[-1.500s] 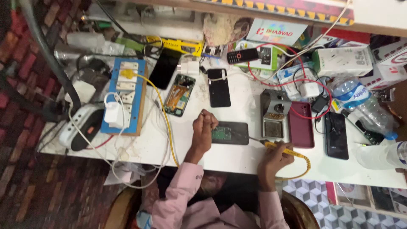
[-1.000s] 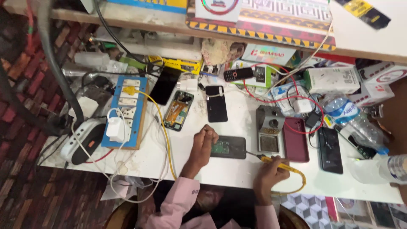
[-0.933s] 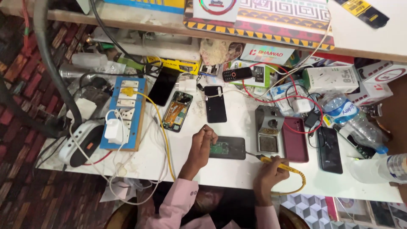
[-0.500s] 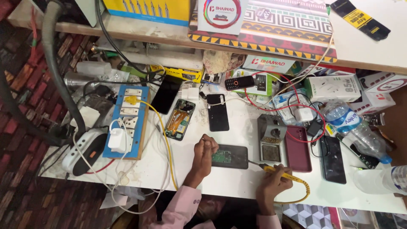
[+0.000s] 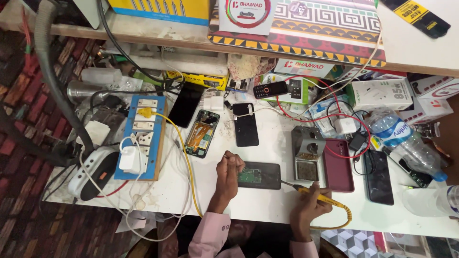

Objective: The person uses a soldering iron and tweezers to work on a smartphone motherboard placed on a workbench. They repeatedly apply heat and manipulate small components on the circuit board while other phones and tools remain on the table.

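Nearby, metal stand (image 5: 308,154) tray holding brass wool, right hand (image 5: 310,210) gripping soldering iron (image 5: 313,193)

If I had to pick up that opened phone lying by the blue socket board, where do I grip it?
Take the opened phone across its two long edges near the middle, coming straight down from above. It lies flat with its exposed inner parts facing up, so avoid touching that face. The yellow cable runs along its left side.

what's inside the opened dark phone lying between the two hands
Inside the opened dark phone a small green circuit board shows at its left end, beside the left hand. The rest of the interior looks dark, and finer parts are too small to tell.
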